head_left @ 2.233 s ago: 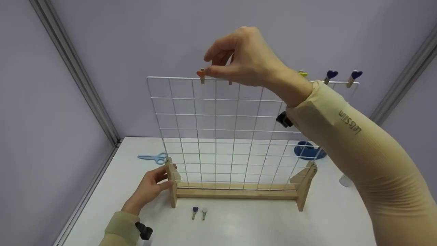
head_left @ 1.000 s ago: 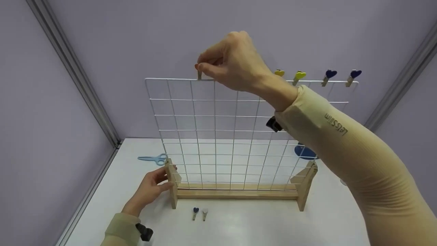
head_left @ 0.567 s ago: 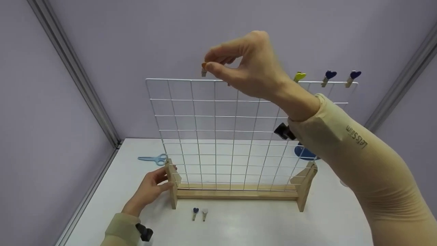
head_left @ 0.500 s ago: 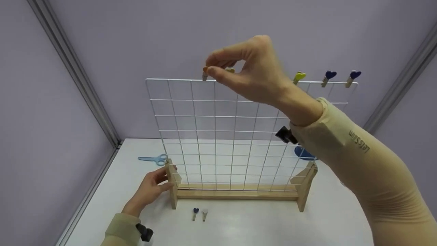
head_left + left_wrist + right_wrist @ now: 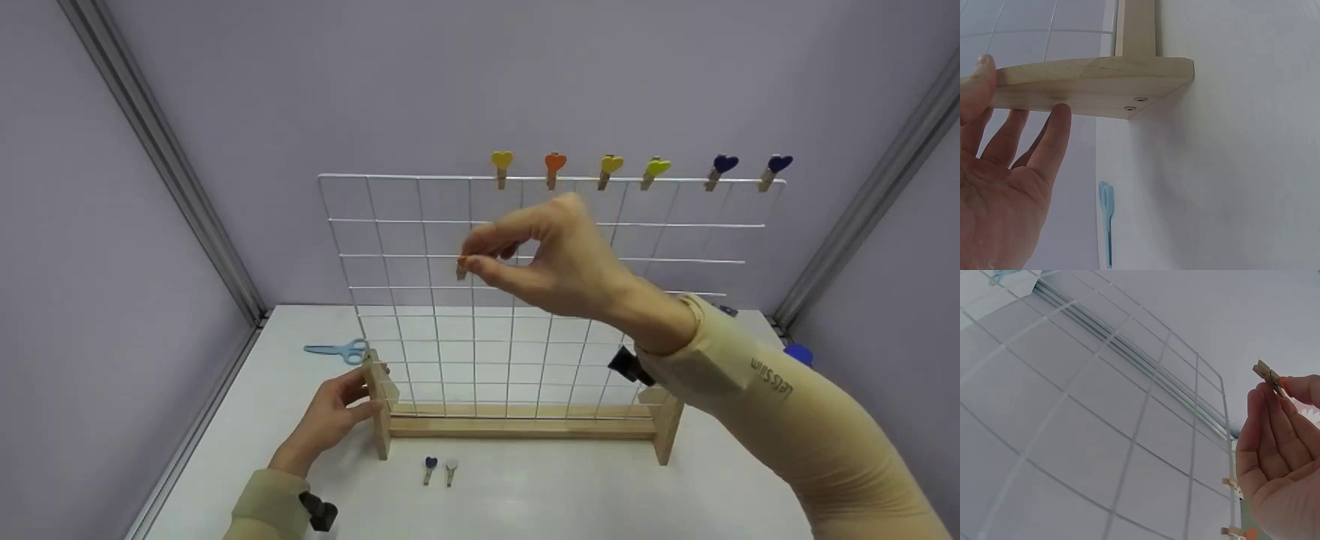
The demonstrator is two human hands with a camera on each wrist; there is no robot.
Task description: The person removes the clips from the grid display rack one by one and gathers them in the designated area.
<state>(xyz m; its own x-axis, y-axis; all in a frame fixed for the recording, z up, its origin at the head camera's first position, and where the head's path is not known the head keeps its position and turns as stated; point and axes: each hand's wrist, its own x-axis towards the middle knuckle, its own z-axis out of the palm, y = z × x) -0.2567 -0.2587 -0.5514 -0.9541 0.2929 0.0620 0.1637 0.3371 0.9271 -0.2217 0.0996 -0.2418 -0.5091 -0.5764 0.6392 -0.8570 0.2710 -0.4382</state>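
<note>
My right hand (image 5: 562, 259) pinches a small wooden clothespin (image 5: 1268, 375) with an orange heart between thumb and fingertips. In the head view it overlaps the upper middle of the white wire grid (image 5: 397, 220). My left hand (image 5: 330, 409) grips the left side panel of the wooden stand (image 5: 1072, 84), thumb on one face and fingers on the other. The grid rises upright from this stand. Along its top wire, right of centre, are clipped a yellow heart clothespin (image 5: 502, 160), an orange one (image 5: 555, 162) and several more in yellow and dark blue.
A dark blue heart clothespin (image 5: 430, 469) and a pale one (image 5: 451, 471) lie on the white table (image 5: 555, 495) before the stand. Light blue scissors (image 5: 341, 350) lie behind its left end. A blue object (image 5: 799, 354) shows partly behind my right forearm.
The orange clothespin at the left of the top wire was pinched and taken off. My right hand has carried it down in front of the grid. My left hand stays put.
</note>
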